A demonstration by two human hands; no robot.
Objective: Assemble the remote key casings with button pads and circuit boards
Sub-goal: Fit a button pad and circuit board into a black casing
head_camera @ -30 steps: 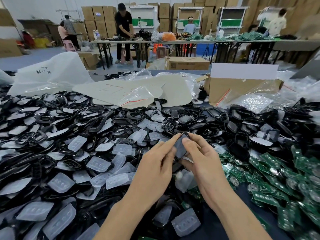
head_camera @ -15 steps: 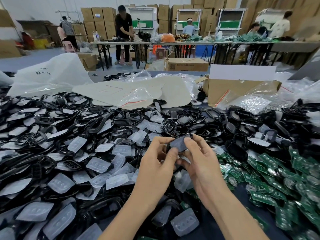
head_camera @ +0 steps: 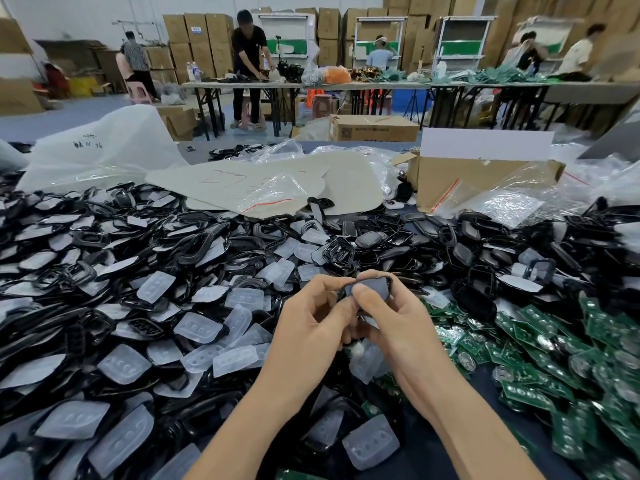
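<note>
Left hand [head_camera: 313, 318]: pinches the case's left end.
Right hand [head_camera: 398, 323]: thumb presses the case [head_camera: 372, 287], fingers curled behind.

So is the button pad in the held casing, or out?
In: the translucent grey button pad sits inside the black plastic casing, left hand and right hand pinching it. Fully seated: cannot tell.

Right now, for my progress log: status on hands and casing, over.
Left hand and right hand pinch one casing, pad apparently in. Circuit boards heaped right, untouched. Nothing obstructing.
</note>
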